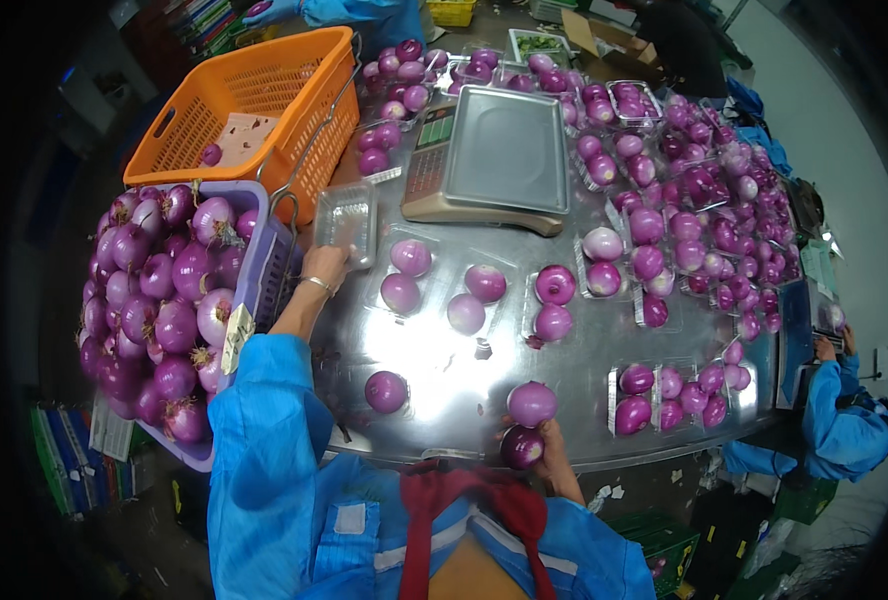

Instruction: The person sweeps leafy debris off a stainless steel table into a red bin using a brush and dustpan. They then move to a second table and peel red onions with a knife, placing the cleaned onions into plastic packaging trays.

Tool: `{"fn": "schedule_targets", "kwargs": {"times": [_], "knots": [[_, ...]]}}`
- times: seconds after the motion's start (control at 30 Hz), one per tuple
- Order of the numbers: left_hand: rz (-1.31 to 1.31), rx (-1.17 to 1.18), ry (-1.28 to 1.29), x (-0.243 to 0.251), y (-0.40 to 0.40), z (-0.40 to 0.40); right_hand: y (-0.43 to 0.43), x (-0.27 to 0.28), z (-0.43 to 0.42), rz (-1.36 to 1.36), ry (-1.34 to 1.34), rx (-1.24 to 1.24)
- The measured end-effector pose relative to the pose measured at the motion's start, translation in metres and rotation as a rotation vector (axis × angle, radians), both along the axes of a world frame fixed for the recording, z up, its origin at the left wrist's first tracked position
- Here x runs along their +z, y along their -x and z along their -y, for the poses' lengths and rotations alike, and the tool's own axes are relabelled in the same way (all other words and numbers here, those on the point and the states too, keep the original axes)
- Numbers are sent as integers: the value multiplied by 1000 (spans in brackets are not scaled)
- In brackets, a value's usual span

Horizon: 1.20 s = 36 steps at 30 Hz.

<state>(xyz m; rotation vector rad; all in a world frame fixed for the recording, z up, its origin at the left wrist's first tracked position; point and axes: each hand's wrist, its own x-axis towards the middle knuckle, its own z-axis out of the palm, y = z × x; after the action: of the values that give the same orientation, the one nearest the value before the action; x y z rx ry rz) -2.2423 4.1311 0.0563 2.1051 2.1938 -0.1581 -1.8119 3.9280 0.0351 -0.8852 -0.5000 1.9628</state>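
Observation:
My left hand (326, 267) grips the near end of a clear plastic tray (347, 214) with no onions in it, beside the crates. Close to my body, my right hand (554, 450) holds a pale purple onion (531, 404) and a darker red onion (522, 447); whether a tray lies under them I cannot tell. Ahead of me, clear trays hold onion pairs, such as one with a red onion (555, 285) at its far end. A single onion (386, 391) sits in a tray at the near left of the steel table (429, 360).
A purple crate (256, 225) heaped with red onions stands left, against an orange crate (324, 112). A weighing scale (507, 150) sits mid-table. Packed onion trays (703, 187) crowd the right. A co-worker (849, 427) is at the right; another's blue sleeve (361, 19) shows beyond.

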Motion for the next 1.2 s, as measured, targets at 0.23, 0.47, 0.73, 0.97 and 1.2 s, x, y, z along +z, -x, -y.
{"fn": "schedule_targets", "kwargs": {"times": [0.23,0.47,0.73,0.97,1.2], "knots": [[157,-8,-233,9,-6,6,15,3,-15,30,102,9],[363,-39,-374,14,6,24,14,-6,-37,-145,156,123],[241,-170,-371,-3,7,22,13,-5,-64,-197,158,173],[380,-34,-280,11,-2,17,12,-10,-60,-126,176,173],[348,-85,-559,39,-14,27,13,-19,-45,-178,199,126]]}}
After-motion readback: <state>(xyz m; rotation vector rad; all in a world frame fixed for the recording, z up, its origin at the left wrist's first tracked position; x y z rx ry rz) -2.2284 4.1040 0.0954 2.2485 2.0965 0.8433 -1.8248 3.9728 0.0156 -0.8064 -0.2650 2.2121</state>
